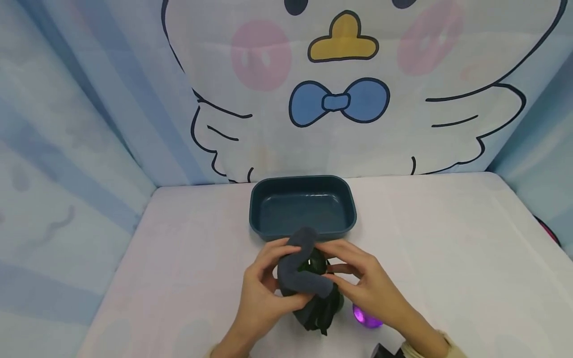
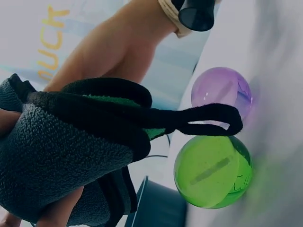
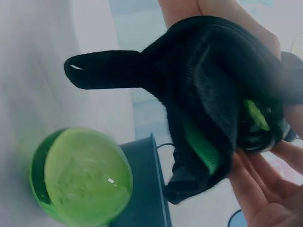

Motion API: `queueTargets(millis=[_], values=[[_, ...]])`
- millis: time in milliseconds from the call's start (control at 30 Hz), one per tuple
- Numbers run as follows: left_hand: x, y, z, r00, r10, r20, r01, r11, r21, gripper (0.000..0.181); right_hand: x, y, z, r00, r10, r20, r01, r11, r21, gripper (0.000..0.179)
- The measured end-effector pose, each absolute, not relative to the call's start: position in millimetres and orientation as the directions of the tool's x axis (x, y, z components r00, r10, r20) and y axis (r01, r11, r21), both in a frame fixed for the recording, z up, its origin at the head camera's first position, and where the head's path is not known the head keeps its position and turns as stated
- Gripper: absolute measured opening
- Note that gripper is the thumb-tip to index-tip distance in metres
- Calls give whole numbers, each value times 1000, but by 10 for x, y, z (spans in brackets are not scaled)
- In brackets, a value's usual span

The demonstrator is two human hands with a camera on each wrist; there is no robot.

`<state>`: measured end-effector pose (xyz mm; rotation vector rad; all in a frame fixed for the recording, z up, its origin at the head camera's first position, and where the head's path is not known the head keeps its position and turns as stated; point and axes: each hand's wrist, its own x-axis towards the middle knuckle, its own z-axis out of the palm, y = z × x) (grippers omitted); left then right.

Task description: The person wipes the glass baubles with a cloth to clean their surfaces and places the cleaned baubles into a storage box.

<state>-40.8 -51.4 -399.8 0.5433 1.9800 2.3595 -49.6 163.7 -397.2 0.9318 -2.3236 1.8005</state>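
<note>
Both hands are at the lower middle, curled round one thick dark-grey cloth (image 1: 293,278) held above the counter (image 1: 188,253). The left hand (image 1: 261,291), at about 8 o'clock of the cloth, wraps it between thumb and bent fingers; the right hand (image 1: 364,278), at about 3 o'clock, pinches its edge with thumb and fingertips. A glossy dark-green ball (image 1: 315,263) shows in the cloth's fold, between the hands; whether the right fingers touch it is not clear. The cloth has black edging and a bright green inside, and in the left-wrist view its black loop (image 2: 208,109) points to 3 o'clock, overlapping the balls behind it. A clear light-green ball (image 2: 213,172) rests on the counter at about 4 o'clock of the cloth, mostly hidden from the head camera. A clear purple ball (image 1: 368,318) lies beside it, farther out at about 4 o'clock, near the right forearm. At 12 o'clock, just beyond the hands, a dark-teal tray (image 1: 349,209) sits upright near the counter's far edge. Behind it hangs a backdrop (image 1: 344,149) printed with a yellow bill, pink cheeks and a blue bow tie; pale-blue curtains (image 1: 58,199) hang at 9 and 2 o'clock.
</note>
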Motion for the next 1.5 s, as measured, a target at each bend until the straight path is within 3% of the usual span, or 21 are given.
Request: queueTargets(millis=[233, 567, 800, 1033, 1267, 1500], values=[[-417, -515, -3980, -939, 237, 250, 198, -223, 955, 62, -502, 1700, -3934, -803, -491, 338, -472, 177, -863, 59], [-416, -496, -4000, -945, 227, 234, 184, -222, 957, 61, -521, 1705, -3988, -716, -465, 520, -663, 220, -716, 63], [-396, -538, -3999, -943, 223, 247, 206, -189, 960, 58, -516, 1656, -4018, -669, -466, 579, -724, 231, -650, 44], [-380, -541, -4033, -942, 229, 247, 212, -166, 963, 59, -510, 1675, -4016, -731, -470, 495, -652, 266, -710, 62], [-405, -548, -4080, -948, 212, 236, 189, -219, 957, 60, -526, 1664, -4049, -751, -471, 463, -622, 272, -734, 65], [-415, -550, -4082, -952, 204, 230, 182, -230, 956, 58, -563, 1646, -4052, -690, -467, 553, -679, 152, -718, 65]])
